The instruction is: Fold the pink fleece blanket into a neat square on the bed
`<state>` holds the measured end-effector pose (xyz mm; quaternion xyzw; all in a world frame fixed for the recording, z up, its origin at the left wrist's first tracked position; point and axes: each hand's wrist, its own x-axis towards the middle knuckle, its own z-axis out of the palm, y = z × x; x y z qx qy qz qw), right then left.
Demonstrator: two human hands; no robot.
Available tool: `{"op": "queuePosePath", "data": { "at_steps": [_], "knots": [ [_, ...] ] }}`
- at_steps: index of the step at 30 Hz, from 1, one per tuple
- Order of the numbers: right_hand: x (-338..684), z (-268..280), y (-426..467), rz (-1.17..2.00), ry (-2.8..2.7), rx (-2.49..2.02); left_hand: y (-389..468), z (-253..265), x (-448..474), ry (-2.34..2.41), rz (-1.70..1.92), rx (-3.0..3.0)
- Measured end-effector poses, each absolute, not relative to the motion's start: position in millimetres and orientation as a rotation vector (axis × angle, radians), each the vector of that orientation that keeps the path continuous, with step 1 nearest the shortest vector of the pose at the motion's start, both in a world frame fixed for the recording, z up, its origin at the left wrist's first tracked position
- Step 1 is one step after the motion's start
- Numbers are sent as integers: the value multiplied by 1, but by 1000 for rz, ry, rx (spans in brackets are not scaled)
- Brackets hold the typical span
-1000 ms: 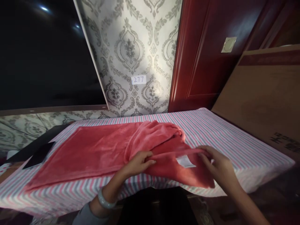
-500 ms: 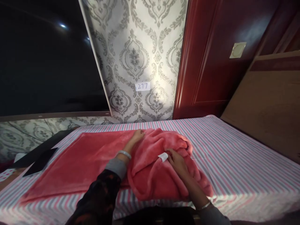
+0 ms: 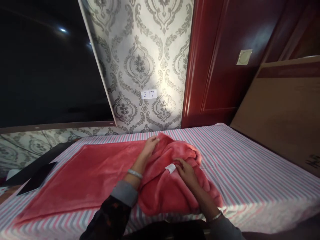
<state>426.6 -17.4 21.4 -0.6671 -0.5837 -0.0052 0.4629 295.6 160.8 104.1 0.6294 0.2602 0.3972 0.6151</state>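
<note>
A coral-red plush blanket [image 3: 100, 173] lies on a table with a striped cloth. Its left part is spread flat, while the right part is bunched in loose folds. Near the far edge, my left hand [image 3: 151, 145] is closed on the blanket, pinching a fold that rises to a small peak. My right hand [image 3: 185, 170] is closed on the bunched part, just right of a white label [image 3: 170, 168] sewn to it. The fingertips of my right hand are partly sunk in the folds.
The striped tablecloth [image 3: 245, 166] hangs over the table's front edge. A large dark television [image 3: 50, 73] stands at the left. Flat black items [image 3: 37, 180] lie at the table's left end. A brown board [image 3: 282, 116] leans at the right. Behind is patterned wallpaper with a paper marked 277 [image 3: 149, 94].
My left hand has moved slightly right and lifted a fold of the blanket into a peak at the far edge. My right hand stays by the label. The view has shifted a little.
</note>
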Motion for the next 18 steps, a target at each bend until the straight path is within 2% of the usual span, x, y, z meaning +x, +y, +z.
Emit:
{"op": "queuePosePath", "data": {
  "at_steps": [5,10,15,18],
  "knots": [
    [409,71,-45,88,-1299,-1368,109,120,277,491,865,1473],
    [394,121,-73,-29,-1456,-1226,66,122,273,394,876,1581],
    [404,129,-79,-275,-1539,-1271,47,123,272,301,811,1725],
    [409,124,-77,-237,-1588,-1261,43,124,271,278,781,1770]
  ]
}}
